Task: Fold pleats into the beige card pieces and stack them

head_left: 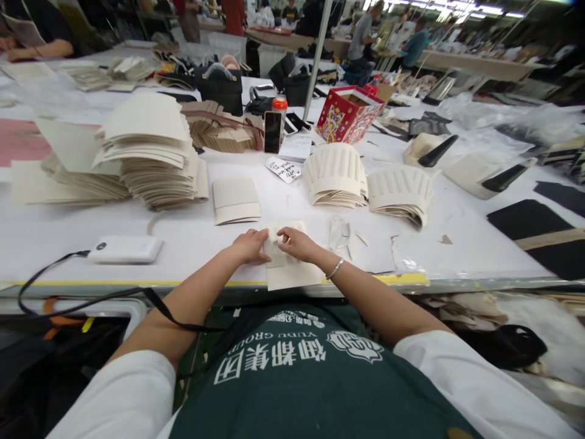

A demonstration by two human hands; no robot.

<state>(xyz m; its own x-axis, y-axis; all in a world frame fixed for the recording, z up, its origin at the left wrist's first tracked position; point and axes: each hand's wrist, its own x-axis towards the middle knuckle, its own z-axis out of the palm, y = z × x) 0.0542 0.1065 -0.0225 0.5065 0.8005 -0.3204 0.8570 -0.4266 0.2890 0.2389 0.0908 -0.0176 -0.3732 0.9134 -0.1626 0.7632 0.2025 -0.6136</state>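
Observation:
Both my hands rest on a small cream piece of material (275,250) at the front edge of the white table (192,235). My left hand (249,246) presses its left side with fingers curled. My right hand (297,242), with a bracelet on the wrist, pinches its top right part. Under it lies a larger cream sheet (292,274) that overhangs the table edge. A folded cream card (235,200) lies just beyond my hands.
Tall stacks of cream cut sheets (150,152) stand at the left, two fanned stacks (336,174) at the right. A white power bank (124,249) with a black cable lies at the front left. A phone, a red box (347,114) and black pieces lie farther back.

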